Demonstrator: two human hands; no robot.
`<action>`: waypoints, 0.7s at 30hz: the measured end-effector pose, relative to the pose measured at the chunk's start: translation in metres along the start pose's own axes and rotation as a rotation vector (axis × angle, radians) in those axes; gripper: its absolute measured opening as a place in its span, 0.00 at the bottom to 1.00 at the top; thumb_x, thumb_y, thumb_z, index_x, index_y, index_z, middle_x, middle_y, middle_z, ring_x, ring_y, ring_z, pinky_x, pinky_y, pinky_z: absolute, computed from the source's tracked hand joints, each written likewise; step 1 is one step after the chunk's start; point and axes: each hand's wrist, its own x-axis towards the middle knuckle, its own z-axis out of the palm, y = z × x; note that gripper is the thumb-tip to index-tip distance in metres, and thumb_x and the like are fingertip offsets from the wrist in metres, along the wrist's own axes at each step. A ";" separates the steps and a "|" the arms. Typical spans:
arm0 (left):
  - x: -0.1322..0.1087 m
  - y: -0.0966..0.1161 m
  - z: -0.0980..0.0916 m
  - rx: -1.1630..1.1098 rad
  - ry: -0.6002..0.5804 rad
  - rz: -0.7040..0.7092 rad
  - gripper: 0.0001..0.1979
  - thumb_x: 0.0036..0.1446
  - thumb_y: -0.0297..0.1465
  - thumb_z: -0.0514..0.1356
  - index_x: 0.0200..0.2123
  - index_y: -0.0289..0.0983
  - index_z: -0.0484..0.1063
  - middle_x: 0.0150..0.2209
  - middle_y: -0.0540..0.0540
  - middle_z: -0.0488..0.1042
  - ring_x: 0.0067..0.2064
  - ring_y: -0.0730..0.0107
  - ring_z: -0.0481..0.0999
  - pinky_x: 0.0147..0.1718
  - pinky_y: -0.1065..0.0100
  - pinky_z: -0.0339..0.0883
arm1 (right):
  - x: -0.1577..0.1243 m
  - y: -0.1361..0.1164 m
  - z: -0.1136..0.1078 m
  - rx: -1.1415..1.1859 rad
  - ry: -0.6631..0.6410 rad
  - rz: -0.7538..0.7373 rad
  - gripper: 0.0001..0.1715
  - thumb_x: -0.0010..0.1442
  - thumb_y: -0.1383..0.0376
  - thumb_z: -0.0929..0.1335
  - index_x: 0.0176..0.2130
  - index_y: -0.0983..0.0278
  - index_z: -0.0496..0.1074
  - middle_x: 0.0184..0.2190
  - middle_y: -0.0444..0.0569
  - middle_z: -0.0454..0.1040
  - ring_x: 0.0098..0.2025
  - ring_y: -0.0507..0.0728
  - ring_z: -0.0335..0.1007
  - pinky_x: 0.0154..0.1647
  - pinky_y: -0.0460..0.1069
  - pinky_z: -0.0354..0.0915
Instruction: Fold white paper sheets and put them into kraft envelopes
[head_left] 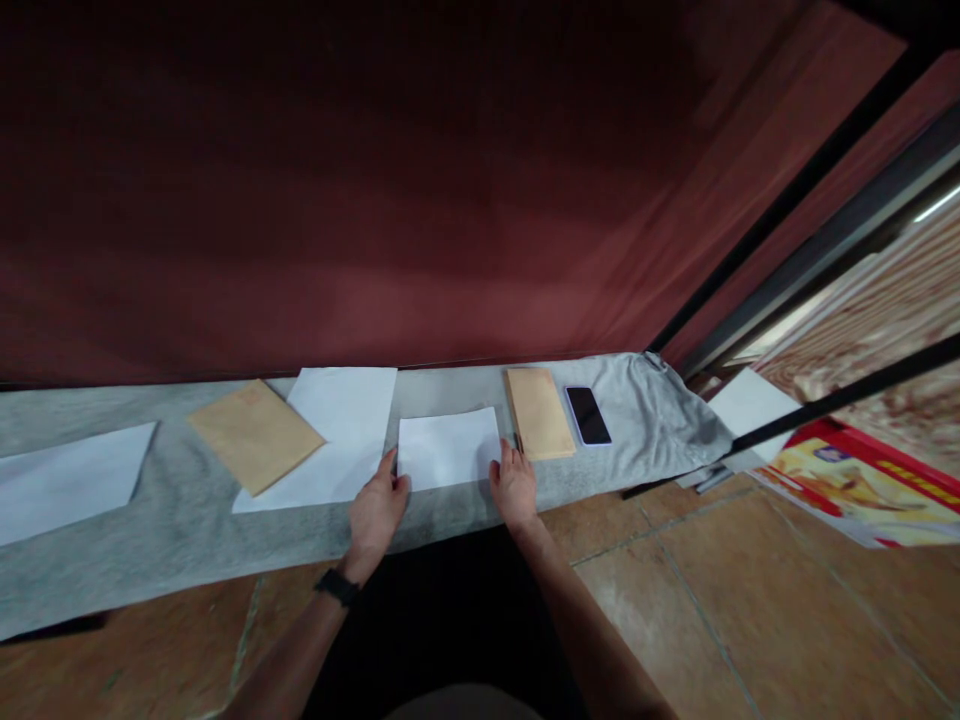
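Note:
A white sheet of paper lies in front of me on the grey cloth, about half the size of the sheet to its left. My left hand grips its left edge near the lower corner, thumb and fingers at the side. On the opposite edge, my right hand holds the lower right corner in the same way. Just right of that hand lies a stack of brown envelopes. Left of my left hand, a larger white sheet is partly covered by another brown envelope pile.
A phone lies beyond the right-hand envelopes. More white paper rests at the far left. The grey cloth covers a narrow table against a dark red curtain. Black metal bars and a printed box stand at the right.

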 end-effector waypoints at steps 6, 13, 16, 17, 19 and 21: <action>-0.004 0.006 0.000 0.090 -0.006 0.016 0.26 0.67 0.36 0.51 0.67 0.40 0.60 0.45 0.40 0.81 0.42 0.55 0.81 0.38 0.61 0.70 | 0.000 -0.002 -0.004 -0.013 -0.010 0.008 0.25 0.70 0.66 0.59 0.64 0.67 0.63 0.43 0.59 0.75 0.46 0.65 0.70 0.50 0.59 0.65; -0.007 0.002 0.005 0.216 0.111 0.161 0.22 0.66 0.32 0.50 0.60 0.35 0.69 0.48 0.35 0.78 0.46 0.52 0.79 0.44 0.57 0.70 | 0.000 -0.023 -0.007 0.105 -0.026 -0.109 0.28 0.69 0.68 0.61 0.66 0.68 0.61 0.63 0.61 0.66 0.62 0.66 0.63 0.61 0.61 0.62; -0.008 0.010 0.018 0.240 0.289 0.371 0.22 0.66 0.30 0.50 0.59 0.31 0.70 0.54 0.30 0.74 0.55 0.46 0.73 0.53 0.50 0.67 | -0.001 -0.043 -0.003 0.186 -0.081 -0.216 0.28 0.71 0.66 0.59 0.67 0.68 0.60 0.68 0.58 0.61 0.69 0.64 0.55 0.67 0.61 0.58; -0.008 0.014 0.025 0.217 0.326 0.445 0.23 0.66 0.30 0.49 0.61 0.30 0.68 0.57 0.29 0.72 0.59 0.46 0.71 0.55 0.49 0.66 | -0.001 -0.049 -0.001 0.202 -0.099 -0.239 0.28 0.71 0.65 0.58 0.68 0.68 0.60 0.69 0.58 0.61 0.70 0.63 0.53 0.68 0.60 0.57; -0.006 0.023 0.040 0.158 0.336 0.567 0.25 0.67 0.30 0.46 0.65 0.31 0.64 0.65 0.32 0.65 0.67 0.49 0.62 0.63 0.48 0.60 | -0.001 -0.057 0.003 0.214 -0.128 -0.263 0.28 0.72 0.66 0.56 0.68 0.68 0.59 0.69 0.57 0.60 0.72 0.61 0.51 0.70 0.60 0.54; -0.002 0.028 0.055 0.123 0.287 0.628 0.27 0.68 0.28 0.43 0.67 0.31 0.59 0.68 0.35 0.62 0.71 0.54 0.57 0.66 0.50 0.57 | -0.001 -0.059 0.006 0.201 -0.146 -0.251 0.29 0.73 0.66 0.56 0.69 0.69 0.58 0.69 0.56 0.60 0.72 0.60 0.51 0.71 0.59 0.53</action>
